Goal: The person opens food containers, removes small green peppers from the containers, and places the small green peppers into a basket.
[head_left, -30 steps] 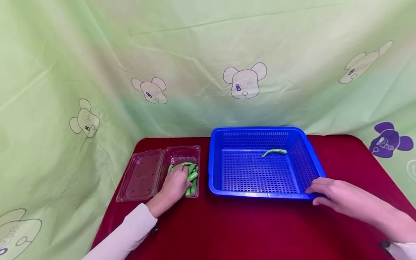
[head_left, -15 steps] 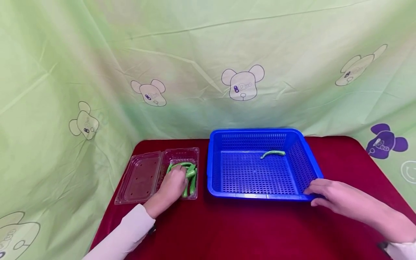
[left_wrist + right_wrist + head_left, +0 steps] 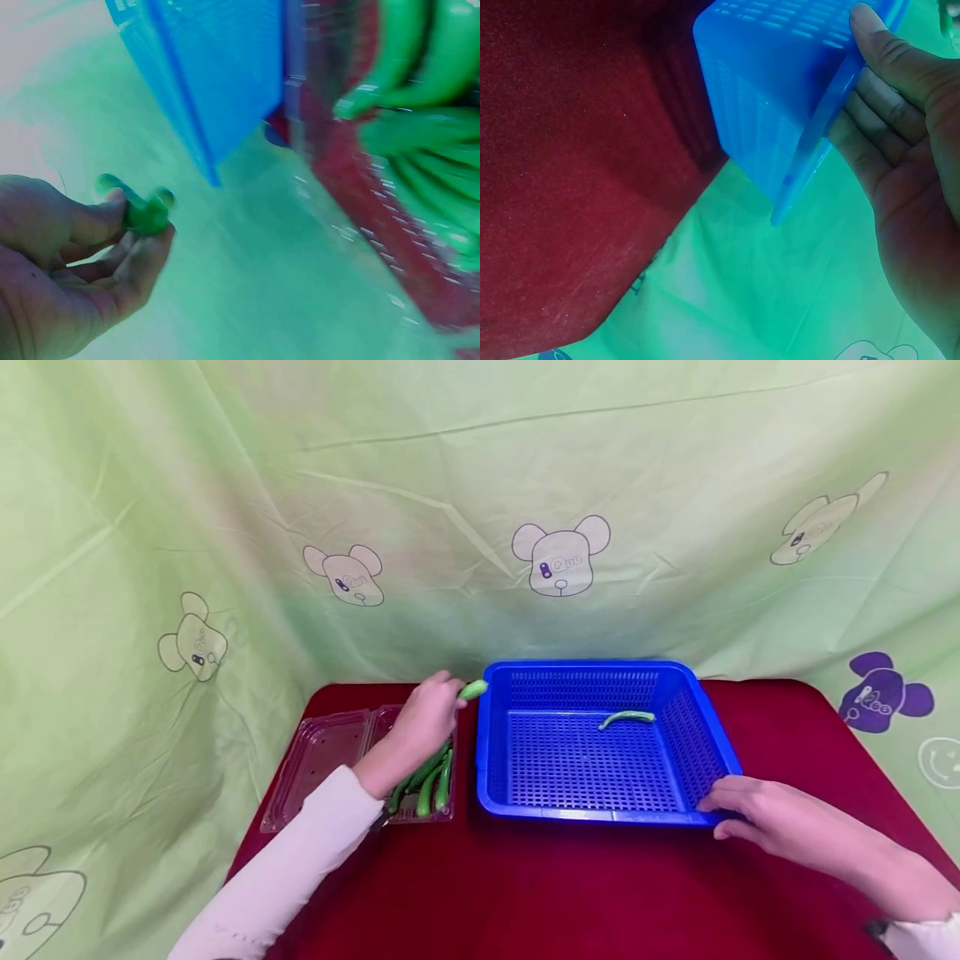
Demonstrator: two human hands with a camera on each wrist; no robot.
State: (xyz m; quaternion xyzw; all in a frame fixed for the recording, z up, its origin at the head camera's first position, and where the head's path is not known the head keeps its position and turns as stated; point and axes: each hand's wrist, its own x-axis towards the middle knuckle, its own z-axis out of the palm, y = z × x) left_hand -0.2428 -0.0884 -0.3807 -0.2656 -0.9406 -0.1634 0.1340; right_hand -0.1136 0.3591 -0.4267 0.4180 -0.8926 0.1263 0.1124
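My left hand (image 3: 427, 710) pinches a green chili pepper (image 3: 473, 690) between thumb and fingertips, above the back of the clear plastic box and beside the basket's left rim. The held pepper (image 3: 142, 208) looks blurred in the left wrist view. Several more green chili peppers (image 3: 425, 789) lie in the clear box (image 3: 447, 814), partly hidden by my left forearm. My right hand (image 3: 765, 814) grips the blue basket (image 3: 592, 815) at its near right corner, thumb outside and fingers over the rim (image 3: 817, 120). One curved green chili pepper (image 3: 628, 718) lies inside the basket.
The box's clear lid (image 3: 318, 760) lies folded open on the left. Everything stands on a dark red cloth-covered table (image 3: 555, 893). A green printed curtain (image 3: 450, 485) hangs close behind and along the left side.
My left hand has lifted a green chili pepper out of the clear box and moved up and right toward the basket. My right hand keeps its grip on the basket corner.
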